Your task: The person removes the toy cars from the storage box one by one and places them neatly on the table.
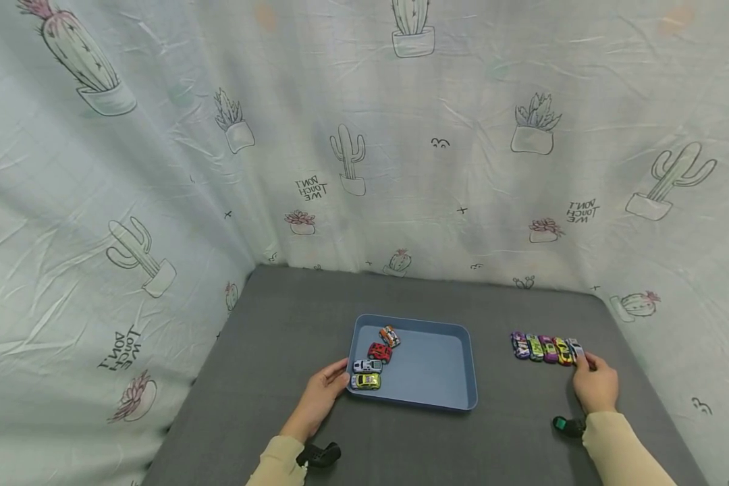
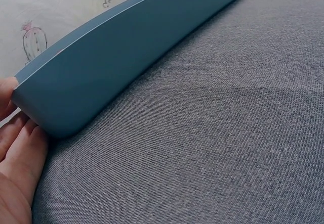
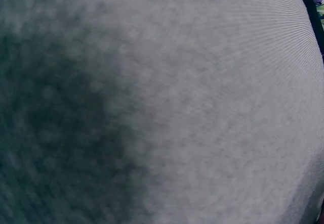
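A shallow blue tray [image 1: 431,368] lies on the dark grey cloth. My left hand [image 1: 316,399] holds its left side near the front corner; in the left wrist view, fingertips [image 2: 6,92] meet the rim of the tray [image 2: 111,64]. Down the tray's left side lie an orange-and-white toy car [image 1: 390,336], a red one [image 1: 379,352], a silver one [image 1: 367,366] and a yellow-green one [image 1: 366,382]. Off to the right, my right hand [image 1: 597,386] pinches a silver-white toy car [image 1: 574,348] at the right end of a row, its fingers partly covering it.
The same row holds a purple-and-white car [image 1: 520,345], a green one [image 1: 534,348], a purple one [image 1: 548,349] and a yellow one [image 1: 562,351], side by side. A cactus-print curtain [image 1: 401,169] hangs behind the grey surface [image 1: 304,304]. Black straps with cameras sit at both wrists.
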Available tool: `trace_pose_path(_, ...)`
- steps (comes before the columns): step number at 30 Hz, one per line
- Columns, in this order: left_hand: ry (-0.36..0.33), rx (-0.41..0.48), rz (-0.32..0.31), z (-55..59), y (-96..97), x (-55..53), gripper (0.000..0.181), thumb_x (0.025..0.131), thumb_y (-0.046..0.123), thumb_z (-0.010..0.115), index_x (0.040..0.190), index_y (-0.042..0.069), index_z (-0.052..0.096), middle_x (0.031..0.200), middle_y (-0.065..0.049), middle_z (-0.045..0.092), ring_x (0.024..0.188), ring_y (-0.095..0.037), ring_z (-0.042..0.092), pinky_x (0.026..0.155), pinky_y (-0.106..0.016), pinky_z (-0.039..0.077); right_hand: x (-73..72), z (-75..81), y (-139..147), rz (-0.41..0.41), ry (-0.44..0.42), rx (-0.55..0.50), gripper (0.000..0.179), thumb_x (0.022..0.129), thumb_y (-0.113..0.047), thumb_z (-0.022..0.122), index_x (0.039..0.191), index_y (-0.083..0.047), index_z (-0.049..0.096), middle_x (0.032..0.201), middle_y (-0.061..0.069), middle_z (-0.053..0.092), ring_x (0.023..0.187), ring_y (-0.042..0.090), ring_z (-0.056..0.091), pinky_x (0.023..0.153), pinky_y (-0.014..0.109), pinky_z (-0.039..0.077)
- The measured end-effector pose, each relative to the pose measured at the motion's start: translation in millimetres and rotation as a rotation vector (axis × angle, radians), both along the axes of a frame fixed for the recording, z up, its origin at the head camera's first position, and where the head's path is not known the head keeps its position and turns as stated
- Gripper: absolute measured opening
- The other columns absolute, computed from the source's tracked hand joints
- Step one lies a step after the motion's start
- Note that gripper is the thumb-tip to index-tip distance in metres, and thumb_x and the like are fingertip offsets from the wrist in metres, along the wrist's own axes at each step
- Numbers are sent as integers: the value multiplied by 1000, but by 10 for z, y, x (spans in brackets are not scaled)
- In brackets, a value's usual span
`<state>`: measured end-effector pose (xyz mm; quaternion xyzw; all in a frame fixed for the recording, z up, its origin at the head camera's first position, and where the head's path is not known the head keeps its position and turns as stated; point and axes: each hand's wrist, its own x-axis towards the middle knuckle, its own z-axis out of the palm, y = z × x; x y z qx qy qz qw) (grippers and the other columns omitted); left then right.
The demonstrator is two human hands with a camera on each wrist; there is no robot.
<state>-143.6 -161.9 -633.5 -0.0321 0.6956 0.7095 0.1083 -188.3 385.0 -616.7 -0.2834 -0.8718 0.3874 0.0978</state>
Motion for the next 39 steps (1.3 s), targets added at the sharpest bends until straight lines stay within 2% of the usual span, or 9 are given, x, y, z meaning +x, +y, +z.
trace_pose_path(10,-3,-10,-1,-15,7,-6,49,99,24,58,142,5,47,140,-17,50,128,-28,47,102,-35,43,25,8,-16,-25,-2,-26,57,104,-29,30,144,12,30,135,37,40,124,51,37,102,61,31)
trace_pose_path(15,-4,-18,-3,-19,16,8,47,99,21,56,143,5,47,140,-17,49,129,-28,47,103,-36,42,76,108,-67,-76,80,-35,55,103,-25,31,143,12,30,132,35,38,122,48,37,98,59,33)
trace_pose_path(18,7,-6,-6,-17,16,12,47,100,20,56,143,4,46,140,-18,49,128,-28,47,103,-36,43,92,209,-134,-63,120,-37,55,102,-26,31,144,10,30,135,33,35,122,46,39,94,57,37)
trace_pose_path(20,9,17,-6,-1,12,13,47,100,19,56,143,3,46,140,-19,49,128,-28,47,102,-35,43,87,269,-193,-31,137,-27,55,103,-28,32,145,8,31,137,32,35,121,44,42,90,53,42)
trace_pose_path(25,3,44,-20,150,14,19,46,100,12,54,142,-3,44,140,-24,47,129,-33,46,102,-36,43,56,388,-396,59,194,0,57,104,-34,35,145,5,32,136,30,36,117,42,45,81,51,46)
trace_pose_path(27,-2,38,-18,138,14,15,45,100,11,54,142,-4,44,140,-24,47,129,-34,45,102,-37,43,52,432,-492,91,213,22,57,104,-36,34,145,4,33,134,28,38,115,40,45,79,53,47)
trace_pose_path(31,7,19,-2,-13,6,-29,47,100,18,56,142,1,46,140,-20,49,128,-30,47,102,-36,43,53,554,-673,183,266,24,53,104,-33,37,143,3,37,131,26,41,112,37,47,79,48,47)
trace_pose_path(33,9,0,0,-30,1,-22,48,99,20,57,142,2,46,140,-20,49,127,-30,48,102,-36,43,69,606,-759,237,281,17,50,104,-30,40,142,3,39,130,25,43,110,34,47,81,40,45)
trace_pose_path(39,-10,-8,12,-14,9,-10,47,98,20,59,141,4,49,138,-17,52,126,-26,50,102,-36,43,99,639,-1037,395,342,54,45,102,-26,50,138,0,47,124,20,52,99,19,50,73,17,42)
